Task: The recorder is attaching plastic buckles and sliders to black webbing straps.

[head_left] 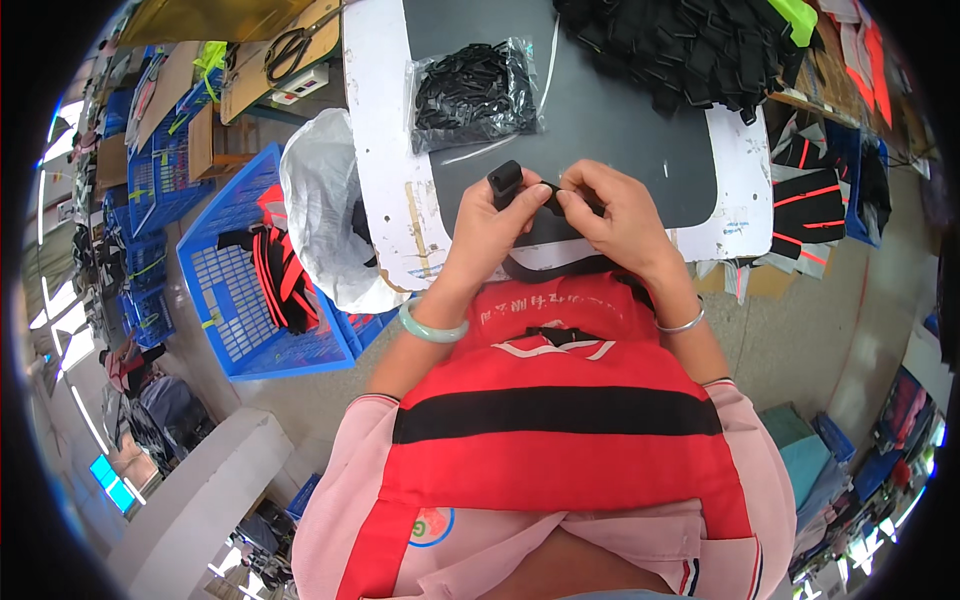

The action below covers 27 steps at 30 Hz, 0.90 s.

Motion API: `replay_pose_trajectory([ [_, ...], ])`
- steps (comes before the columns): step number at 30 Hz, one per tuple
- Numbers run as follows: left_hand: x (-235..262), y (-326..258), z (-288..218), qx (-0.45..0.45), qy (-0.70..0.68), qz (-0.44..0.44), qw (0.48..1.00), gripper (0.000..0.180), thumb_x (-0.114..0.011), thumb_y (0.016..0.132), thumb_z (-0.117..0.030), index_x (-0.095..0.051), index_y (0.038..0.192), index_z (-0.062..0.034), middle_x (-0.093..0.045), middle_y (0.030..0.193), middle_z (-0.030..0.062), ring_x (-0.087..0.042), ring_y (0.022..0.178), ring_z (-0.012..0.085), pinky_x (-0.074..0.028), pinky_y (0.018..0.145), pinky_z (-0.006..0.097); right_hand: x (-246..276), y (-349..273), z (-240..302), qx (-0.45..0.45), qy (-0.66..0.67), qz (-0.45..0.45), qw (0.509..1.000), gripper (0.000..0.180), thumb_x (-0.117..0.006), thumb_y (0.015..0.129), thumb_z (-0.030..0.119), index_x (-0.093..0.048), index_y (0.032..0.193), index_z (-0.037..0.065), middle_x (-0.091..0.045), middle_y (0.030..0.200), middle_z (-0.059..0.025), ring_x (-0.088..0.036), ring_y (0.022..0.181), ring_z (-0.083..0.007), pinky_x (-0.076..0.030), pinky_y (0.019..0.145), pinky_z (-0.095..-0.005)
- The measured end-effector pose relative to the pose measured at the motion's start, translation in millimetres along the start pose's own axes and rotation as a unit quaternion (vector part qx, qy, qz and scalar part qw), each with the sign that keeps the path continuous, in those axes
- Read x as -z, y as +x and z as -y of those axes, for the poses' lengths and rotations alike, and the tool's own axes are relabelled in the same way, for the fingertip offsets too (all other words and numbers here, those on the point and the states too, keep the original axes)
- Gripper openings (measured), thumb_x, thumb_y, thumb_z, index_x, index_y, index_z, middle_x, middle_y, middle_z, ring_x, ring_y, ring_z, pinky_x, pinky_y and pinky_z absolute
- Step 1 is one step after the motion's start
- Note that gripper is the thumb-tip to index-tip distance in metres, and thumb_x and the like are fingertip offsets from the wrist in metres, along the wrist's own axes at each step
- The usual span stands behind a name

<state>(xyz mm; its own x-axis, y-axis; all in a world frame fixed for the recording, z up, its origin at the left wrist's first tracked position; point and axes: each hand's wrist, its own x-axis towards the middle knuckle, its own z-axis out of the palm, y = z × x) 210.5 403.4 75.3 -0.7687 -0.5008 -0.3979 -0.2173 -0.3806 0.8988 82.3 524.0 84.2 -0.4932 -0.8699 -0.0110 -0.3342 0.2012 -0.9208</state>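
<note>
Both hands meet over the near part of the table, working on a short black webbing strap (505,180). My left hand (492,222) pinches it, and a folded black end stands up above the fingers. My right hand (618,215) is closed on the strap's other part, fingertips close to the left thumb. Whether a small buckle sits between the fingertips is hidden. Beyond my left hand lies a clear plastic bag (475,95) of small black plastic pieces. A large heap of black strap pieces (690,50) covers the table's far right.
The white-edged table (385,200) has a dark grey top. At its left hang a white sack (320,210) and a blue crate (225,330) with red and black pieces. Scissors (290,55) lie on a board at the far left. Black and orange pieces (810,205) stand off the right edge.
</note>
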Motion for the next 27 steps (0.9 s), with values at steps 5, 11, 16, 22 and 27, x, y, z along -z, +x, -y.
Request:
replay_pose_trajectory([
  [5,3,5,-9,0.002,-0.018,-0.049,0.999,0.030,-0.054,0.093,-0.031,-0.060,0.097,-0.0020,-0.050,0.062,-0.0034,-0.041,0.052,0.0036,-0.032,0.048,0.018,13,-5,-9,-0.118,0.092,0.068,0.986,0.014,-0.058,0.086,0.018,-0.056,0.085,0.004,-0.054,0.069,-0.0019,-0.051,0.059,-0.0120,-0.041,0.055,-0.0253],
  [11,-8,6,-13,-0.024,-0.139,0.006,0.990,0.075,-0.017,0.094,-0.062,-0.055,0.112,-0.0006,-0.056,0.091,0.0072,-0.044,0.057,0.0083,-0.032,0.047,0.022,-8,-3,2,-0.197,0.365,0.117,0.903,0.015,-0.055,0.091,0.020,-0.056,0.084,0.006,-0.051,0.072,0.0059,-0.047,0.066,-0.0026,-0.038,0.058,-0.0178],
  [16,-19,0,-13,-0.052,-0.108,-0.001,0.993,0.080,-0.013,0.093,-0.064,-0.053,0.116,0.0009,-0.055,0.099,0.0067,-0.043,0.062,0.0083,-0.034,0.054,0.021,-6,-5,5,-0.218,0.397,0.101,0.886,0.016,-0.054,0.092,0.022,-0.054,0.085,0.008,-0.051,0.070,0.0053,-0.044,0.059,-0.0018,-0.034,0.051,-0.0158],
  [22,-29,-3,-2,-0.295,0.186,-0.009,0.937,0.061,-0.031,0.097,-0.050,-0.048,0.121,0.0033,-0.053,0.093,0.0089,-0.056,0.072,0.0130,-0.044,0.064,0.026,-12,-3,13,-0.185,0.505,0.026,0.843,0.014,-0.054,0.092,0.022,-0.056,0.093,0.009,-0.054,0.078,0.0071,-0.044,0.065,0.0005,-0.034,0.054,-0.0151],
  [27,-10,2,-5,-0.322,0.388,0.016,0.864,0.041,-0.068,0.080,-0.022,-0.059,0.116,-0.0062,-0.055,0.087,0.0103,-0.059,0.073,0.0273,-0.047,0.064,0.032,0,-3,3,-0.183,0.404,0.038,0.895,0.027,-0.053,0.094,0.019,-0.058,0.117,0.005,-0.058,0.091,0.0047,-0.051,0.078,-0.0015,-0.043,0.065,-0.0163],
])
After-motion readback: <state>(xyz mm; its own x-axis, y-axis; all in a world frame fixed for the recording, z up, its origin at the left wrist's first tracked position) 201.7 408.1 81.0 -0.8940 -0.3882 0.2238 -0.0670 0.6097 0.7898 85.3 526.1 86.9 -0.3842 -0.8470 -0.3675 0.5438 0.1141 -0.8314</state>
